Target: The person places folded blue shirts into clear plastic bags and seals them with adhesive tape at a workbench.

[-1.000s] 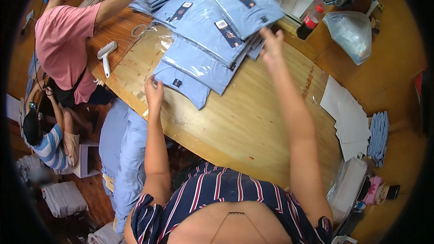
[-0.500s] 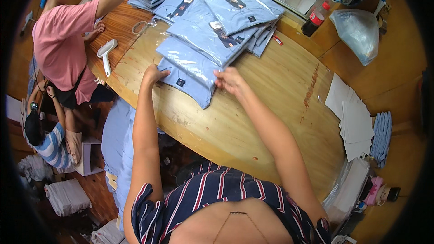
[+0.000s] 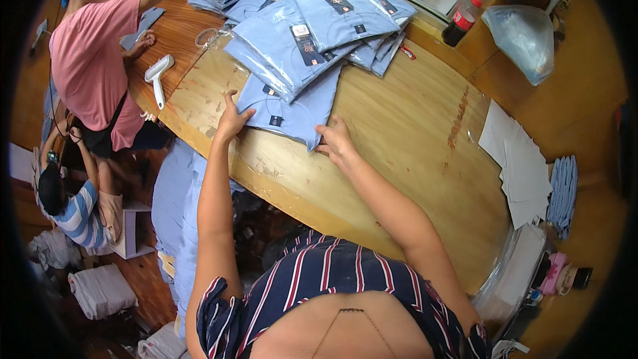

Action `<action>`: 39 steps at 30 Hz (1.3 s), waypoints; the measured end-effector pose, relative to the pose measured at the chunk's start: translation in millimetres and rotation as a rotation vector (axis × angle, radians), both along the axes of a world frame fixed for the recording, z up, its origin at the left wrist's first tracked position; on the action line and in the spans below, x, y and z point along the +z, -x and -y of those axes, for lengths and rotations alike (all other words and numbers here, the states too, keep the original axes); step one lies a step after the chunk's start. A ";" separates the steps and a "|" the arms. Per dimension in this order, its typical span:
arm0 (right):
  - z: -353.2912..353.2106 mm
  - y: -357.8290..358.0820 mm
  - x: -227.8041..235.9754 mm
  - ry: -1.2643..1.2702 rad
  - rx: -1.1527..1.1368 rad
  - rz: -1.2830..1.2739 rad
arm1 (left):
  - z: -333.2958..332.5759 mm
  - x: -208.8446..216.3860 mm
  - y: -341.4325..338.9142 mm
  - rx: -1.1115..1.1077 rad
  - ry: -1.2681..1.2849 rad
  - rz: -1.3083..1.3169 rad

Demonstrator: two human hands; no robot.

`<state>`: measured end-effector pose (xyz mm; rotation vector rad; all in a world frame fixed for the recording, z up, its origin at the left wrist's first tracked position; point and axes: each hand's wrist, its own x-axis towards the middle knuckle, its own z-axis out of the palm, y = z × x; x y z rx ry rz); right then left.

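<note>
A folded light blue shirt (image 3: 289, 103) with a small dark label lies flat on the table, its upper part hidden under clear-bagged shirts (image 3: 276, 43). At its left edge, my left hand (image 3: 232, 121) rests with the thumb on the fabric and the index finger stretched out. My right hand (image 3: 337, 141) has its fingertips closed on the shirt's near right corner. Overlapping that pile, another bagged shirt (image 3: 345, 16) with a dark printed tag lies on top.
A white-handled lint roller (image 3: 158, 80) and a roll of clear tape (image 3: 206, 38) lie at the left. A person in a pink top (image 3: 96, 66) stands there. Right, a cola bottle (image 3: 462, 21), white sheets (image 3: 515, 166) and blue folded cloth (image 3: 563, 196) edge the table.
The middle bagged shirts have shifted left, exposing more of the shirt beneath. My right hand has moved down to its corner. My left hand has loosened, moving slightly down.
</note>
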<state>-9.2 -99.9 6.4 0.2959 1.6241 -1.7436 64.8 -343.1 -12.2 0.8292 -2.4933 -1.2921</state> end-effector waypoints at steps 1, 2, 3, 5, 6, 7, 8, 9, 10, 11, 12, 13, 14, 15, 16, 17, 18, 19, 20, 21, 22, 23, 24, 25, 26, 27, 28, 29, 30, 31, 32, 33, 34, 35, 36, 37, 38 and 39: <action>0.2 8.0 4.3 0.055 0.055 0.052 | 2.9 -3.7 -0.5 -0.023 0.037 -0.034; -0.1 15.2 8.4 0.110 0.114 0.103 | 6.9 -7.3 -2.4 -0.043 0.073 -0.068; -3.1 21.3 14.1 0.185 0.195 0.215 | 7.0 -3.1 -1.2 -0.026 -0.040 -0.066; 3.2 33.7 4.5 0.218 0.213 0.250 | 8.2 4.9 -0.7 0.013 -0.267 -0.058; 6.2 39.7 -2.4 0.233 0.230 0.269 | 11.5 1.5 -0.1 0.004 -0.246 -0.085; 6.2 45.1 -7.7 0.342 0.328 0.323 | 15.5 -5.3 -0.1 -0.001 -0.225 -0.112; 10.5 45.2 -16.1 0.341 0.335 0.311 | 19.6 -11.8 0.2 -0.006 -0.204 -0.139; 13.9 49.9 -31.4 0.344 0.325 0.295 | 18.2 -12.2 9.0 -0.033 -0.205 -0.151; 21.4 46.0 -32.3 0.343 0.339 0.285 | 19.8 -10.3 7.0 -0.036 -0.205 -0.164; 25.3 41.7 -33.3 0.274 0.299 0.149 | 21.8 -7.3 5.5 -0.040 -0.203 -0.177; 26.8 34.0 -29.8 0.201 0.255 0.017 | 20.5 0.2 4.4 -0.044 -0.246 -0.175; 25.3 29.7 -24.4 0.125 0.203 -0.116 | 13.4 16.7 5.2 -0.054 -0.294 -0.173; 22.7 28.9 -17.7 0.199 0.194 -0.183 | 4.7 34.2 5.8 -0.067 -0.340 -0.171; 19.7 27.3 -7.5 0.278 0.194 -0.253 | -3.9 51.6 2.3 -0.077 -0.348 -0.282; 12.8 27.4 3.0 0.350 0.184 -0.322 | -12.7 70.0 2.1 -0.103 -0.326 -0.305; 3.0 27.3 22.8 0.429 0.271 -0.194 | -19.4 90.3 -1.6 -0.122 -0.304 -0.325; -11.8 27.1 53.8 0.506 0.360 -0.059 | -27.4 111.4 -8.9 -0.135 -0.283 -0.342; -30.0 28.8 82.5 0.578 0.432 0.076 | -39.7 133.3 -12.0 -0.118 -0.295 -0.356; -46.6 30.2 103.8 0.625 0.410 0.195 | -52.3 155.9 -15.1 -0.092 -0.313 -0.330; -63.8 32.5 125.1 0.647 0.415 0.278 | -59.9 173.7 -16.4 -0.159 -0.398 -0.327; -80.7 34.8 139.3 0.733 0.396 0.293 | -67.3 187.8 -15.6 -0.225 -0.482 -0.326; -95.2 33.3 155.1 0.783 0.355 0.208 | -78.9 202.9 -15.4 -0.245 -0.569 -0.326; -107.3 32.1 168.9 0.834 0.332 0.149 | -90.9 215.7 -12.8 -0.265 -0.653 -0.329; -120.6 30.3 186.1 0.846 0.305 0.114 | -101.6 222.3 -4.9 -0.312 -0.711 -0.353; -134.4 31.8 195.1 0.824 0.278 -0.015 | -111.0 226.6 3.1 -0.364 -0.706 -0.350; -151.5 30.6 205.4 0.797 0.252 -0.092 | -128.0 232.3 9.7 -0.402 -0.711 -0.364; -166.7 29.7 213.7 0.773 0.233 -0.162 | -142.4 236.6 14.8 -0.431 -0.710 -0.378; -188.8 25.3 220.0 0.665 0.247 -0.241 | -152.9 233.1 16.8 -0.521 -0.673 -0.386; -215.2 15.2 224.2 0.559 0.258 -0.319 | -170.3 232.7 13.9 -0.539 -0.588 -0.377; -233.7 1.8 222.2 0.447 0.265 -0.388 | -183.0 224.1 12.0 -0.579 -0.544 -0.360; -241.3 -15.1 209.6 0.375 0.060 -0.480 | -194.9 210.9 9.7 -0.619 -0.501 -0.344; -249.9 -33.8 189.0 0.294 -0.152 -0.567 | -209.2 196.5 4.2 -0.687 -0.427 -0.332; -270.5 -47.3 167.9 0.242 -0.142 -0.576 | -223.1 179.5 -3.5 -0.753 -0.357 -0.322; -292.6 -59.2 143.4 0.199 -0.121 -0.577 | -234.8 155.2 -14.4 -0.778 -0.375 -0.275; -309.5 -73.7 119.7 0.105 -0.102 -0.519 | -247.1 125.0 -23.5 -0.809 -0.399 -0.224; -322.1 -89.2 93.9 0.014 -0.080 -0.455 | -258.8 91.3 -35.5 -0.831 -0.352 -0.222; -331.6 -104.8 67.8 -0.047 -0.060 -0.385 | -270.3 61.0 -47.9 -0.858 -0.305 -0.216; -340.7 -120.3 38.0 -0.106 -0.044 -0.316 | -280.4 33.4 -60.0 -0.892 -0.252 -0.169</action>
